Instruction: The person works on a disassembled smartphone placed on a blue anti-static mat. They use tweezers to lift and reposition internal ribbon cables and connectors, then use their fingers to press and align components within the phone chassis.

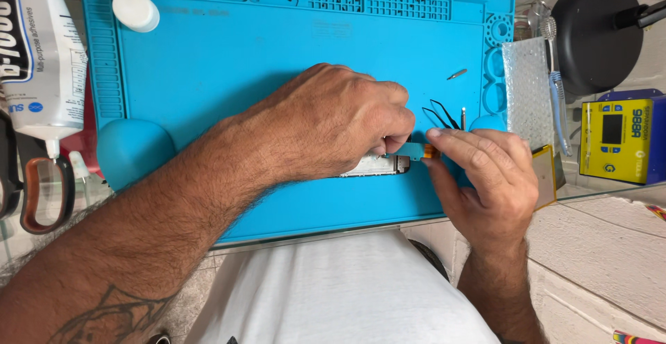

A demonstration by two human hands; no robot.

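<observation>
Left hand (333, 125) lies knuckles-up across the blue mat (229, 59), fingers curled down onto a silver phone frame (374, 166) at the mat's near edge. Right hand (485, 177) comes in from the side, fingertips pinching a small orange-and-blue tool (420, 152) against the frame. White glue tube (41, 52) lies far left; yellow box (617, 139) stands far right.

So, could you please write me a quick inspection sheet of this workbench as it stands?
Surface: blue repair mat on a glass-topped bench.
Job's things: phone frame under left hand; blue-and-orange tool pinched by right hand.
Clutter: white cap, black tweezers, glue tube, scissors, bubble wrap, toothbrush.
Grippers: both hands closed on the work.
Cables: nothing seen.
Surroundings: yellow-and-blue device, black round base.
</observation>
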